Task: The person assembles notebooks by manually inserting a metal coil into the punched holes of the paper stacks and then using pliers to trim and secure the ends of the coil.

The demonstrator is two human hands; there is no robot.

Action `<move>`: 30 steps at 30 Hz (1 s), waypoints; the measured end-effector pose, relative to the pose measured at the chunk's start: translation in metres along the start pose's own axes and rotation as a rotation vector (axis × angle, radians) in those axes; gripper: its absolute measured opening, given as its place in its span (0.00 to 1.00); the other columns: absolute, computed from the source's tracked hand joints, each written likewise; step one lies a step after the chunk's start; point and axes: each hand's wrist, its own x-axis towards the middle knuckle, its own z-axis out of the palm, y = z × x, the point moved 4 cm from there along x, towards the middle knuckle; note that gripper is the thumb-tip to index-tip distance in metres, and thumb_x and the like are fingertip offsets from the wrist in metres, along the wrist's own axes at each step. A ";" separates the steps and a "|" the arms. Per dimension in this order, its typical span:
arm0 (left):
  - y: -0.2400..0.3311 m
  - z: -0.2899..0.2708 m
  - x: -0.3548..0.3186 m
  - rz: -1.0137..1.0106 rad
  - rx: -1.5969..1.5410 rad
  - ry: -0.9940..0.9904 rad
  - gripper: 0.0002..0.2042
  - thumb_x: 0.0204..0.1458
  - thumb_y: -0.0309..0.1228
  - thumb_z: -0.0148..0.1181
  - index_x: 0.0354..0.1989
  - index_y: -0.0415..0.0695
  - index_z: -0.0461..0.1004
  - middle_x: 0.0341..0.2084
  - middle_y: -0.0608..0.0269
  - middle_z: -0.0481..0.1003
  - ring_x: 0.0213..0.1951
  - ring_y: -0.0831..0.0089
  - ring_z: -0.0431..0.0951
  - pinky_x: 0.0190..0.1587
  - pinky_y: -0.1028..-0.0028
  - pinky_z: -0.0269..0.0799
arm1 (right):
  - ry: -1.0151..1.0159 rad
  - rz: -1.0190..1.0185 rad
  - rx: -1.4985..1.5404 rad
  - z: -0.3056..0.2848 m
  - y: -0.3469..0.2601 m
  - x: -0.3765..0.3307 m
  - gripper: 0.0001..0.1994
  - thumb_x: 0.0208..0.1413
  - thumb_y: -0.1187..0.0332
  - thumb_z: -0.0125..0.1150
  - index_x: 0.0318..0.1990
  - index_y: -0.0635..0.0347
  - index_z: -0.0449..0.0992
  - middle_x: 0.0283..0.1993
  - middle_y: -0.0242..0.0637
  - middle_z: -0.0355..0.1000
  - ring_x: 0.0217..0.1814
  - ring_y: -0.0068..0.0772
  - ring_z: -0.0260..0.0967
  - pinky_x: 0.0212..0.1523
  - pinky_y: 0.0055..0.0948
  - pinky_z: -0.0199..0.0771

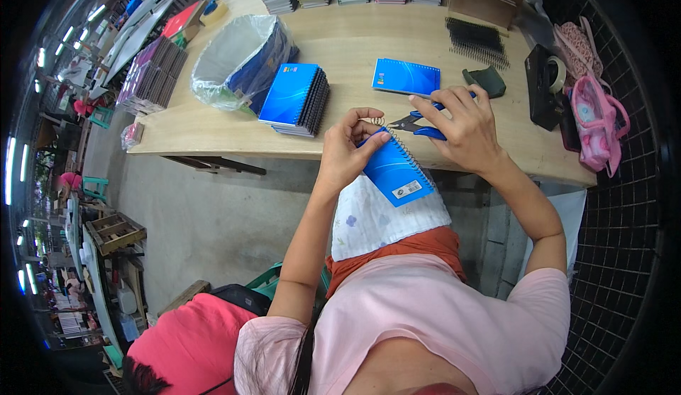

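Note:
My left hand [347, 148] pinches the upper corner of a blue spiral notebook [396, 171], its fingers closed on it. The notebook hangs tilted over my lap, just off the table's front edge, with a barcode label at its lower end. A loop of its wire coil [377, 120] sticks out past the cover by my left fingers. In my right hand [464, 129] is a pair of blue-handled wire cutters [423, 125], gripped with the jaws pointing left at the coil end. Whether the jaws touch the wire, I cannot tell.
On the table [340, 37] stand a stack of blue notebooks [292, 97], a lone blue notebook [406, 77], a plastic-lined bin [237, 62], black wire coils [477, 40] and a dark green pad [486, 81]. A tape dispenser [540, 90] and pink bag [597, 122] flank the right edge.

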 end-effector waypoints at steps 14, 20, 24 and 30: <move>0.010 0.012 -0.012 0.203 0.284 0.129 0.17 0.52 0.21 0.68 0.49 0.38 0.74 0.30 0.59 0.82 0.35 0.79 0.81 0.40 0.77 0.76 | -0.673 0.478 0.788 0.031 0.013 -0.015 0.19 0.48 0.62 0.70 0.48 0.59 0.81 0.38 0.42 0.80 0.35 0.42 0.77 0.37 0.35 0.74; 0.053 -0.056 0.029 0.376 0.352 0.476 0.12 0.52 0.24 0.67 0.45 0.39 0.78 0.21 0.73 0.74 0.26 0.86 0.71 0.30 0.83 0.67 | -0.199 0.509 0.799 0.005 0.044 -0.025 0.23 0.47 0.68 0.72 0.53 0.63 0.79 0.35 0.42 0.80 0.33 0.25 0.73 0.39 0.27 0.72; 0.063 -0.229 0.103 0.430 0.301 0.901 0.15 0.53 0.29 0.69 0.46 0.34 0.78 0.23 0.71 0.76 0.24 0.85 0.70 0.28 0.85 0.65 | -0.199 0.827 0.813 0.003 0.078 -0.063 0.21 0.50 0.68 0.71 0.52 0.66 0.79 0.30 0.28 0.71 0.32 0.15 0.63 0.35 0.21 0.66; 0.014 -0.374 0.157 0.263 0.724 1.217 0.21 0.48 0.30 0.68 0.52 0.41 0.79 0.42 0.51 0.81 0.41 0.69 0.80 0.48 0.72 0.73 | -0.244 0.897 0.945 0.030 0.068 -0.099 0.20 0.52 0.68 0.70 0.52 0.67 0.79 0.29 0.23 0.66 0.29 0.14 0.59 0.30 0.19 0.60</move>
